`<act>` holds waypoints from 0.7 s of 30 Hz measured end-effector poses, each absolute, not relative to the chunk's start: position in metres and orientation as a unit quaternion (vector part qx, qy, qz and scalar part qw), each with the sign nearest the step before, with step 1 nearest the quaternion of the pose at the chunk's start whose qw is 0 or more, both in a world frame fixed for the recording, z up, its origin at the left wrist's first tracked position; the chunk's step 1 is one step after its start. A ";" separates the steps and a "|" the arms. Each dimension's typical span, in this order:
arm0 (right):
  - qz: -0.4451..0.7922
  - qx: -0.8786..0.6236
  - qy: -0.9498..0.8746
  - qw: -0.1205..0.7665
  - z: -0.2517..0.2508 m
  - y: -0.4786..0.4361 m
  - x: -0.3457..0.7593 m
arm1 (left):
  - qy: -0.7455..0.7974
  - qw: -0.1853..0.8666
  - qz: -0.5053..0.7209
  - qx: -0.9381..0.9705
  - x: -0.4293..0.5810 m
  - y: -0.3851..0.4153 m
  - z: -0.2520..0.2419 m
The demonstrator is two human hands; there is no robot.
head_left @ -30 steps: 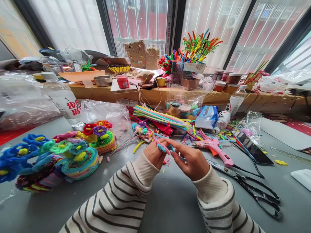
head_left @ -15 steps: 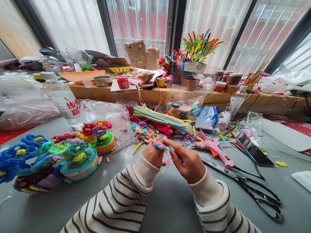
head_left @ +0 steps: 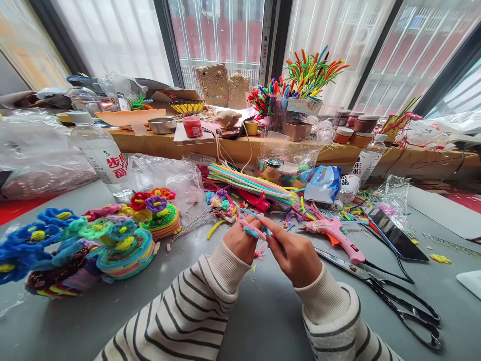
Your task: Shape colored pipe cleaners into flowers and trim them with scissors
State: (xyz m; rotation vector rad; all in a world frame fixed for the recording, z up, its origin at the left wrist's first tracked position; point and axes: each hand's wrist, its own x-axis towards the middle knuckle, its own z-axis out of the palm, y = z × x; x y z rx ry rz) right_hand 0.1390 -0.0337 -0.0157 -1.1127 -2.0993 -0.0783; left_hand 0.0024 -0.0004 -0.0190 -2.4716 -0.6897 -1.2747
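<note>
My left hand (head_left: pixel 240 241) is closed around pink and blue pipe cleaners (head_left: pixel 251 230), which lie across its fingers. From the right, my right hand (head_left: pixel 291 250) pinches the blue end of the same piece, its fingertips close against the left hand. Parts of the piece are hidden by my fingers. Small pink scraps (head_left: pixel 260 251) lie on the table just below the hands. To the right are large black-handled scissors (head_left: pixel 376 283) and a pink glue gun (head_left: pixel 336 235). A bundle of pastel pipe cleaners (head_left: pixel 250 183) lies beyond the hands.
Pipe-cleaner flowers on round coiled bases (head_left: pixel 126 253) stand at left, near a water bottle (head_left: pixel 101 155). A phone (head_left: pixel 396 235) lies at right by the glue gun's cord. Paint jars (head_left: pixel 193 127) and a bunch of colourful pipe cleaners (head_left: pixel 315 75) stand on the ledge.
The view has shifted slightly, so everything sits a little further right. Both hands keep their hold on the pipe cleaners, with only slight finger movement.
</note>
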 end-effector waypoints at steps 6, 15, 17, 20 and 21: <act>-0.061 -0.455 -0.806 0.372 -0.016 -0.032 0.141 | -0.237 0.093 -0.432 -0.865 0.001 0.000 -0.017; -0.067 -0.484 -0.775 0.402 -0.016 -0.032 0.144 | -0.267 0.040 -0.393 -0.879 -0.004 0.004 -0.021; -0.058 -0.477 -0.774 0.412 -0.016 -0.032 0.145 | -0.254 0.042 -0.385 -0.886 -0.003 0.000 -0.017; -0.057 -0.464 -0.775 0.424 -0.017 -0.032 0.145 | -0.288 0.029 -0.378 -0.879 -0.002 -0.006 -0.011; -0.059 -0.458 -0.777 0.427 -0.016 -0.032 0.145 | -0.292 0.028 -0.375 -0.880 -0.002 -0.007 -0.010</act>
